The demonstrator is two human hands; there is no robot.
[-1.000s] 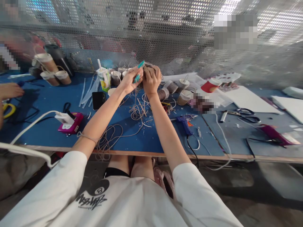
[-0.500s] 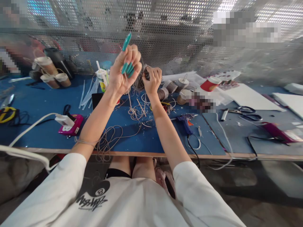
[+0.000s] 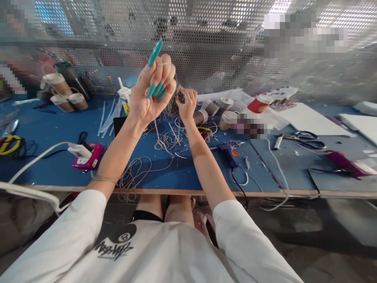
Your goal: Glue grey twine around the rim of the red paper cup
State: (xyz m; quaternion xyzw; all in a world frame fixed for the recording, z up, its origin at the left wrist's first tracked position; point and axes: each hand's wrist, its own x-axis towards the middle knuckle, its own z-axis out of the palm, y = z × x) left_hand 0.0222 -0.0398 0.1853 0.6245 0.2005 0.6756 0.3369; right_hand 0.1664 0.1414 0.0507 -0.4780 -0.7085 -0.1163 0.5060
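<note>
My left hand is raised over the table, palm toward me, its fingers curled and its thumb pointing up. Long teal nails show on it. Beige cord hangs from this closed hand to loose coils on the table. A thin pale strand crosses its index finger. Beyond it, my right hand closes around part of a tangled grey-brown cord bundle; its fingertips are partly hidden. Another length of cord loops around my left forearm and lies in coils at the table edge.
A blue glue gun lies right of my right forearm. Scissors lie farther right, and a pink power adapter sits left. Cord spools, a red paper cup and a perforated metal screen stand behind.
My left hand has shifted slightly left and turned a little, its cord moving with it. The right hand has moved slightly left, still at the bundle.
</note>
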